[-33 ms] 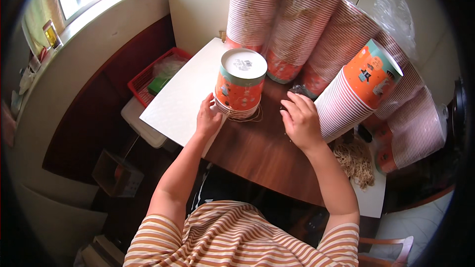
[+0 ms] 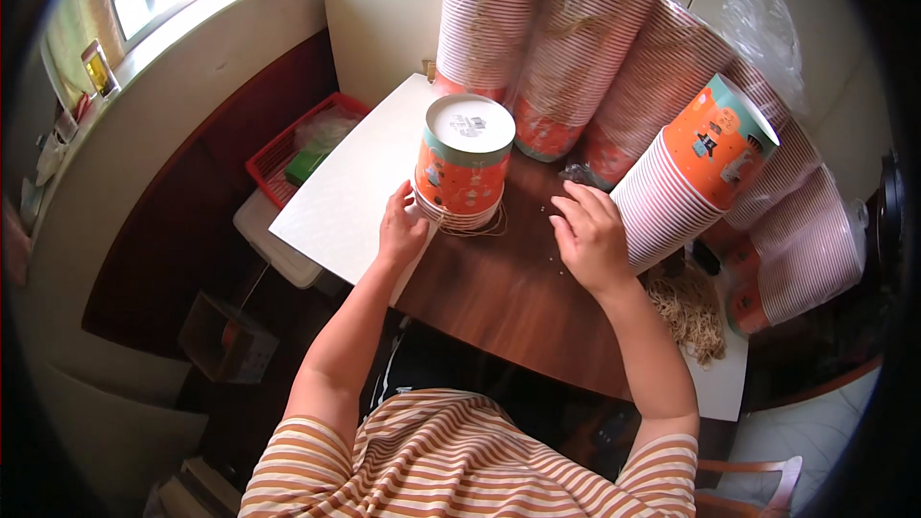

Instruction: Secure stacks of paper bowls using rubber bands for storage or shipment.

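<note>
A short stack of orange printed paper cups stands upside down on the brown counter, a white base uppermost, with a loose loop of twine lying around its foot. The left hand rests against the lower left side of this stack, fingers spread and touching the rims rather than clenched around anything. The right hand lies well apart from the stack, palm down on the counter, fingers loosely curled and holding nothing that I can make out.

As a judgement: the work looks like bundling cups into tied stacks, and this stack is early in that step. The twine sits slack at the base (not pulled up or knotted), so the tying appears not yet done, and the bundle is far shorter than the finished ones behind it.

Counted:
- one short upright stack at the hands;
- one long stack lying tilted to the right, its orange end cup facing up, near the right hand;
- three tall stacks in clear wrapping leaning at the back of the counter, plus at least two more wrapped stacks lying at the right (the exact number there is hard to tell, as they overlap);
- one heap of twine strands at the counter's right edge;
- one white board on the counter's left part;
- one red basket below to the left.
</note>
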`<state>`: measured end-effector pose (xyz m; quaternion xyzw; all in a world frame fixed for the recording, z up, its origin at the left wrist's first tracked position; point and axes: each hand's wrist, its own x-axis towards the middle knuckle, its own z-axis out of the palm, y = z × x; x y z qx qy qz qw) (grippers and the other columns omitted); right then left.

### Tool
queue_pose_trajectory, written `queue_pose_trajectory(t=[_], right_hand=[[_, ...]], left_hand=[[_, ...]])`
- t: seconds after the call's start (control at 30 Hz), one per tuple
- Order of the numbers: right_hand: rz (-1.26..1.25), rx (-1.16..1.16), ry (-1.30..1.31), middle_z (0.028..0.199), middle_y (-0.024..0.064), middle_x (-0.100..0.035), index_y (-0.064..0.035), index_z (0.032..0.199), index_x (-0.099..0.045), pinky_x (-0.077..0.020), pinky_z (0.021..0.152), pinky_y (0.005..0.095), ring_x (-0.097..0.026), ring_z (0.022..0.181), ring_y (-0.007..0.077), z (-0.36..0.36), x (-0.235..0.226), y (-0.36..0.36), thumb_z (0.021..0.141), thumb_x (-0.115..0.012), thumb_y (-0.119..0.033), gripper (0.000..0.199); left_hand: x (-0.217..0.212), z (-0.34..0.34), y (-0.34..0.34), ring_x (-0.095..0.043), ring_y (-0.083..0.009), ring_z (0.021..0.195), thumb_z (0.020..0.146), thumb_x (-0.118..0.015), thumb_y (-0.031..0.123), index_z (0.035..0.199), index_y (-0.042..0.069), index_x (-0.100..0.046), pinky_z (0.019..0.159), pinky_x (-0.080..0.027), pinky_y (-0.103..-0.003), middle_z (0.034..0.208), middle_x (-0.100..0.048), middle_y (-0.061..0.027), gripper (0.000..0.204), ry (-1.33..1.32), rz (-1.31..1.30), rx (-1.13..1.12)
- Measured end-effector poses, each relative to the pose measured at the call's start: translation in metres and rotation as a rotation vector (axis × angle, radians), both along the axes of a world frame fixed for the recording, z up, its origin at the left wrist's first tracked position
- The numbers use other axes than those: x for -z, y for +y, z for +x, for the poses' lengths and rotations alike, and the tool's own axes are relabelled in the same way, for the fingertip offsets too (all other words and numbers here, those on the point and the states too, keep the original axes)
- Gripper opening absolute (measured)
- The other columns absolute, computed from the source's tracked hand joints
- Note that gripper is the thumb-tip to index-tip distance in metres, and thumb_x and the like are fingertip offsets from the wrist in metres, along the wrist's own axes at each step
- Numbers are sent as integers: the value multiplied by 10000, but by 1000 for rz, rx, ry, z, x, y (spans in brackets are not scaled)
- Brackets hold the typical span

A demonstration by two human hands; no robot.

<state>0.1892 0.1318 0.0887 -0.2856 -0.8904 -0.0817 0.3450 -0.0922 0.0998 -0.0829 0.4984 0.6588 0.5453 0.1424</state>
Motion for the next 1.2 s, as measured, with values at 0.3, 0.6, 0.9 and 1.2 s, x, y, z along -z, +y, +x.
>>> queue_pose_trajectory(t=[0.3, 0.6, 0.9, 1.2], right_hand=[[192, 242, 65, 1038, 137, -608, -9, 958, -648, -456, 857, 411, -566, 957, 323, 84, -76, -20, 761, -676, -46, 202], [409, 531, 171, 1133, 111, -571, -28, 1104, -607, -431, 907, 403, -532, 1039, 323, 130, -150, 15, 798, -703, -186, 358], [150, 550, 117, 1000, 150, -651, -8, 1027, -620, -441, 875, 409, -571, 977, 340, 135, -168, 53, 770, -702, -188, 324], [86, 463, 205, 898, 152, -664, -7, 940, -632, -494, 746, 362, -637, 828, 296, 141, -177, 71, 747, -718, -137, 249]], left_hand=[[-9, 14, -8, -536, -275, 1102, 737, -582, -2, 1368, 20, -373, 850, -485, -372, 1283, -479, -168, 665, -157, 56, -47], [-31, 97, -57, -514, -333, 1120, 724, -596, 1, 1195, 46, -525, 967, -400, -423, 1228, -536, -152, 479, 324, 290, 159], [-18, 120, -57, -522, -330, 1078, 725, -618, 43, 1162, 76, -544, 925, -416, -427, 1193, -534, -132, 445, 361, 178, 258], [-15, 119, -57, -532, -337, 1060, 727, -622, 61, 1110, 68, -568, 907, -431, -431, 1166, -544, -137, 387, 327, 141, 265]])
